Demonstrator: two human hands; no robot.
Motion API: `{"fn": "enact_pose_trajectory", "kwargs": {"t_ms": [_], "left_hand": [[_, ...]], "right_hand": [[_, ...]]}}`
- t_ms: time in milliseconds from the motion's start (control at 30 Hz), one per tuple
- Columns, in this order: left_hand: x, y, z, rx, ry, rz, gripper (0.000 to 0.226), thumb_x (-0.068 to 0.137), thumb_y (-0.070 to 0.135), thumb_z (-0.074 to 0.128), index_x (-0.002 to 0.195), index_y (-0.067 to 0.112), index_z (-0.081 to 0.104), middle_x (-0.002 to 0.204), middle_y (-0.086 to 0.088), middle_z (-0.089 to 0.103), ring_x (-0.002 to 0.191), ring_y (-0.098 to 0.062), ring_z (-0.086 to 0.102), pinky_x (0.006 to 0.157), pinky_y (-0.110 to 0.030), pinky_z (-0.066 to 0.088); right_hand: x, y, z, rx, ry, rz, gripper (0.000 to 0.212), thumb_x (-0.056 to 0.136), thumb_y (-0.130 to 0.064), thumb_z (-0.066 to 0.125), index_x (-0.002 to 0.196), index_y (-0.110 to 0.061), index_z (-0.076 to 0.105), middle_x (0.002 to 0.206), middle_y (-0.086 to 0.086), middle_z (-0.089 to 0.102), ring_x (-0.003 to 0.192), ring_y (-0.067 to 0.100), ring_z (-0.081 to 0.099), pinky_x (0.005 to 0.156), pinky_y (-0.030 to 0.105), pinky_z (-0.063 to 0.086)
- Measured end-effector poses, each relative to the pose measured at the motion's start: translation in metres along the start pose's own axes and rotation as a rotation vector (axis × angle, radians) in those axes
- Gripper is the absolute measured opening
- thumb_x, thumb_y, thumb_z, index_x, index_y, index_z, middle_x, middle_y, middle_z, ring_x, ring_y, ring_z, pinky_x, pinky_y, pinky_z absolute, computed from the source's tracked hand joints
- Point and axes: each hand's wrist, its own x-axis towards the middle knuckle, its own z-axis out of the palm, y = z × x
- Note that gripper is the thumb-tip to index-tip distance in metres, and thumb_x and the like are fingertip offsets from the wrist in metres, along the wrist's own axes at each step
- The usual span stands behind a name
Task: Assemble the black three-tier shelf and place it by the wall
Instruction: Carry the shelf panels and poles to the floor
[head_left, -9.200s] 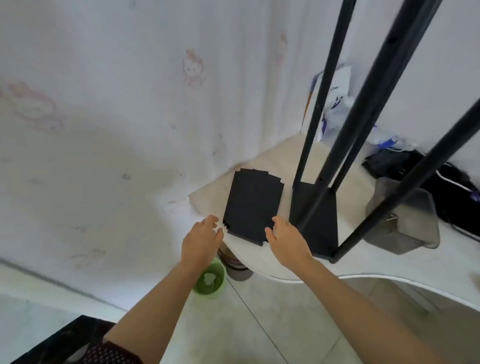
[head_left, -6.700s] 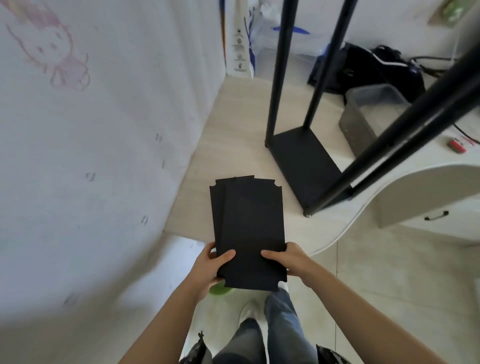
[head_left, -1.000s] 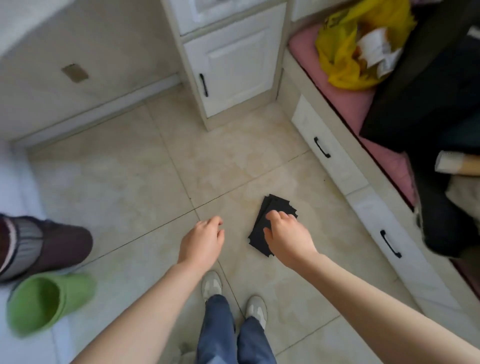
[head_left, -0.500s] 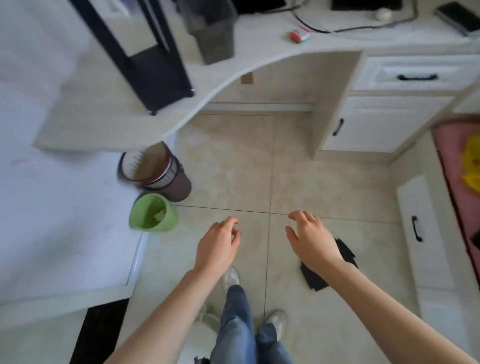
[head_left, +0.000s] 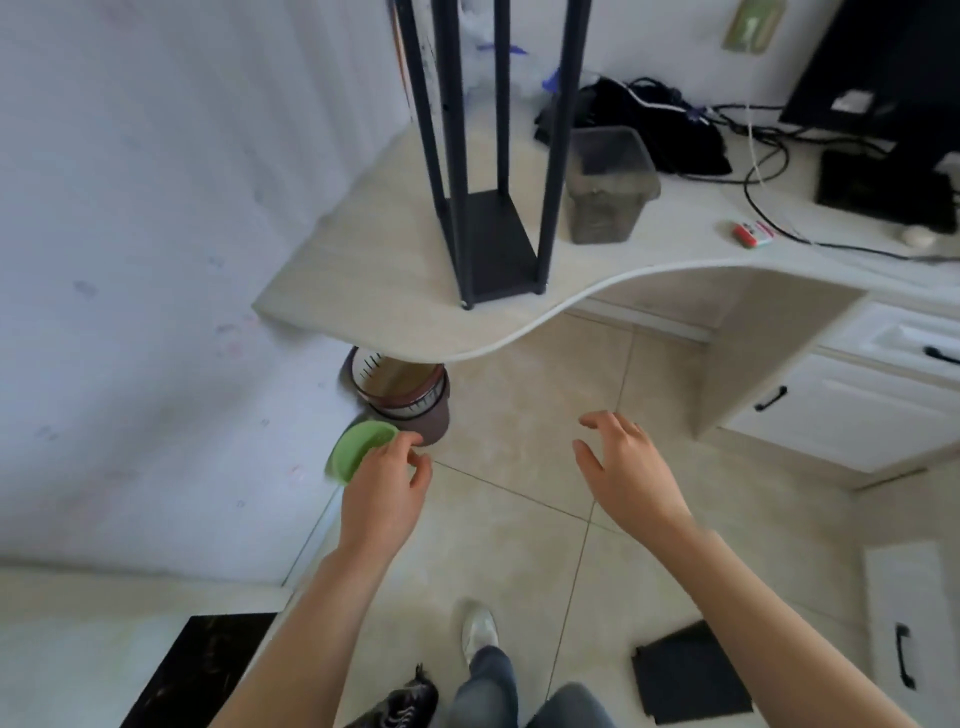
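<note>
Shelf frame (head_left: 493, 244) stands upright on the worktop (head_left: 363, 317), well ahead of my hands. My left hand (head_left: 384, 493) hangs loosely curled and empty, near a green cup (head_left: 353, 452). My right hand (head_left: 628, 478) is spread, holding nothing. Black panels (head_left: 685, 675) lie on the floor (head_left: 519, 395) behind the right hand. I judge the frame comes next, so I should grip two posts low, one per hand, and lift it level.
</note>
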Motion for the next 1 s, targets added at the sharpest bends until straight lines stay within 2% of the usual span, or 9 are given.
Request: {"fn": "enact_pose_trajectory", "kwargs": {"t_ms": [100, 233, 367, 433, 533, 667, 733, 867, 1000], "left_hand": [[0.026, 0.003, -0.015, -0.064, 0.020, 0.012, 0.028, 0.099, 0.023, 0.061, 0.125, 0.013, 0.064, 0.098, 0.001, 0.069, 0.095, -0.023, 0.064, 0.070, -0.033, 0.047], [0.063, 0.021, -0.028, -0.139, 0.062, 0.018, 0.025, 0.100, 0.024, 0.060, 0.123, 0.015, 0.065, 0.104, -0.002, 0.072, 0.097, -0.024, 0.066, 0.077, -0.037, 0.053], [0.100, 0.051, -0.031, -0.256, 0.104, 0.022, 0.023, 0.099, 0.026, 0.060, 0.121, 0.019, 0.064, 0.096, 0.005, 0.069, 0.081, -0.011, 0.064, 0.075, -0.035, 0.054], [0.120, 0.068, -0.034, -0.303, 0.130, 0.031, 0.025, 0.099, 0.026, 0.060, 0.123, 0.020, 0.063, 0.104, 0.008, 0.068, 0.082, -0.005, 0.063, 0.077, -0.034, 0.054], [0.155, 0.096, -0.037, -0.357, 0.199, 0.054, 0.025, 0.100, 0.023, 0.060, 0.125, 0.018, 0.062, 0.116, 0.006, 0.065, 0.086, -0.011, 0.062, 0.081, -0.035, 0.055], [0.201, 0.132, -0.042, -0.449, 0.302, -0.007, 0.030, 0.101, 0.023, 0.060, 0.131, 0.019, 0.058, 0.123, 0.005, 0.059, 0.087, -0.002, 0.059, 0.072, -0.007, 0.046], [0.222, 0.149, -0.046, -0.517, 0.356, -0.043, 0.033, 0.100, 0.027, 0.062, 0.132, 0.024, 0.055, 0.121, 0.009, 0.057, 0.087, 0.003, 0.057, 0.066, 0.001, 0.042], [0.255, 0.176, -0.057, -0.601, 0.463, -0.061, 0.035, 0.095, 0.036, 0.069, 0.124, 0.036, 0.048, 0.119, 0.015, 0.053, 0.095, -0.001, 0.059, 0.062, 0.003, 0.041], [0.278, 0.191, -0.062, -0.612, 0.553, -0.105, 0.035, 0.093, 0.042, 0.069, 0.119, 0.036, 0.046, 0.120, 0.011, 0.054, 0.092, -0.004, 0.060, 0.061, 0.000, 0.041]], "right_hand": [[0.027, -0.019, -0.012, 0.034, 0.045, -0.014, 0.036, 0.100, -0.030, 0.052, 0.132, -0.014, 0.055, 0.132, 0.002, 0.059, 0.124, 0.023, 0.050, 0.095, 0.035, 0.044], [0.062, -0.034, -0.030, 0.059, 0.089, -0.046, 0.035, 0.100, -0.030, 0.052, 0.132, -0.016, 0.054, 0.132, -0.001, 0.058, 0.124, 0.020, 0.050, 0.094, 0.033, 0.043], [0.102, -0.042, -0.051, 0.086, 0.132, -0.076, 0.035, 0.100, -0.030, 0.052, 0.132, -0.016, 0.054, 0.131, -0.002, 0.058, 0.122, 0.019, 0.051, 0.092, 0.028, 0.041], [0.126, -0.044, -0.062, 0.113, 0.151, -0.096, 0.035, 0.099, -0.030, 0.052, 0.132, -0.017, 0.054, 0.132, -0.003, 0.058, 0.123, 0.018, 0.051, 0.092, 0.025, 0.038], [0.163, -0.046, -0.079, 0.151, 0.162, -0.131, 0.035, 0.100, -0.031, 0.053, 0.133, -0.020, 0.053, 0.133, -0.005, 0.057, 0.121, 0.016, 0.052, 0.090, 0.025, 0.038], [0.214, -0.048, -0.104, 0.180, 0.142, -0.186, 0.039, 0.101, -0.034, 0.052, 0.138, -0.022, 0.046, 0.133, -0.006, 0.056, 0.123, 0.014, 0.052, 0.094, 0.025, 0.041], [0.240, -0.050, -0.118, 0.191, 0.160, -0.216, 0.042, 0.101, -0.035, 0.052, 0.140, -0.022, 0.043, 0.134, -0.004, 0.056, 0.122, 0.015, 0.054, 0.095, 0.025, 0.041], [0.283, -0.061, -0.142, 0.320, 0.187, -0.241, 0.051, 0.100, -0.035, 0.054, 0.145, -0.021, 0.035, 0.134, -0.002, 0.054, 0.119, 0.015, 0.055, 0.094, 0.029, 0.045], [0.311, -0.071, -0.154, 0.401, 0.192, -0.290, 0.058, 0.098, -0.034, 0.058, 0.148, -0.023, 0.030, 0.137, -0.002, 0.051, 0.117, 0.014, 0.054, 0.094, 0.029, 0.046]]}}
